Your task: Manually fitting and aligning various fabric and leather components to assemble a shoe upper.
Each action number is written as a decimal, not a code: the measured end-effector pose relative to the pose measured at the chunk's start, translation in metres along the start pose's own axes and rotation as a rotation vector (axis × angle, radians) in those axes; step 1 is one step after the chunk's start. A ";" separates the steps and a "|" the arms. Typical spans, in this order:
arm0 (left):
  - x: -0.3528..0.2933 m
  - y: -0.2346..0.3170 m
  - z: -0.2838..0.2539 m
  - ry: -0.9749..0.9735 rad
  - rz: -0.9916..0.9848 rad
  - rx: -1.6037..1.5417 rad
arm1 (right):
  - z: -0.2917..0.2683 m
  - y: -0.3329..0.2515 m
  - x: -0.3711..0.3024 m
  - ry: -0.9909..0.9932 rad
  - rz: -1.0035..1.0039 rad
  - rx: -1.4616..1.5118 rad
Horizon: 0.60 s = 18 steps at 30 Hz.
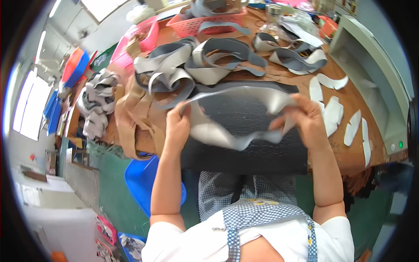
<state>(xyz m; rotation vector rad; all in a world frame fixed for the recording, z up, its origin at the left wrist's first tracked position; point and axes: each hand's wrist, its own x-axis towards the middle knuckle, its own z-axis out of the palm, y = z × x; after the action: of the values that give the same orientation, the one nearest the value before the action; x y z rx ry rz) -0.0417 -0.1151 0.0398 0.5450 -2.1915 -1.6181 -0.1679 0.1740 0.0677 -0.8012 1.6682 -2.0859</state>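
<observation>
Stretched between my two hands is a looped light-grey strip of material (218,136), blurred by motion, held above a black mat (244,160). My left hand (178,124) pinches the loop's left end, thumb uppermost. At the right end, my right hand (305,118) has its fingers closed about the strip, and they are smeared a little. Beyond the mat lie more coiled strips, pale on one face and dark grey on the other, among them a large coil (227,59) and a tangled one (163,65).
Tan strips (135,113) and a grey-white heap (98,102) lie on the left. Flat white cut pieces (332,115) are spread at right, beside a pale green machine housing (371,74). Pink baskets (181,27) stand at the back; a blue bin (139,181) is below the table.
</observation>
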 end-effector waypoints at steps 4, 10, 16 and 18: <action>-0.002 0.033 0.022 0.478 0.505 0.323 | -0.034 0.048 0.026 0.271 -0.063 -0.642; -0.024 0.075 0.035 0.147 0.996 0.188 | -0.058 0.086 0.088 0.026 0.325 -0.071; -0.058 0.027 0.083 -0.203 1.128 0.859 | -0.085 0.112 0.157 -0.223 0.228 0.501; -0.062 0.016 0.067 -0.247 1.038 0.892 | -0.106 0.124 0.158 -0.174 0.304 0.180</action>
<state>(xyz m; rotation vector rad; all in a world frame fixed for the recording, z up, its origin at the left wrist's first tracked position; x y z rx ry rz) -0.0233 -0.0244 0.0333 -0.5834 -2.5767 -0.1539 -0.3663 0.1310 -0.0345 -0.6098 1.3907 -1.8664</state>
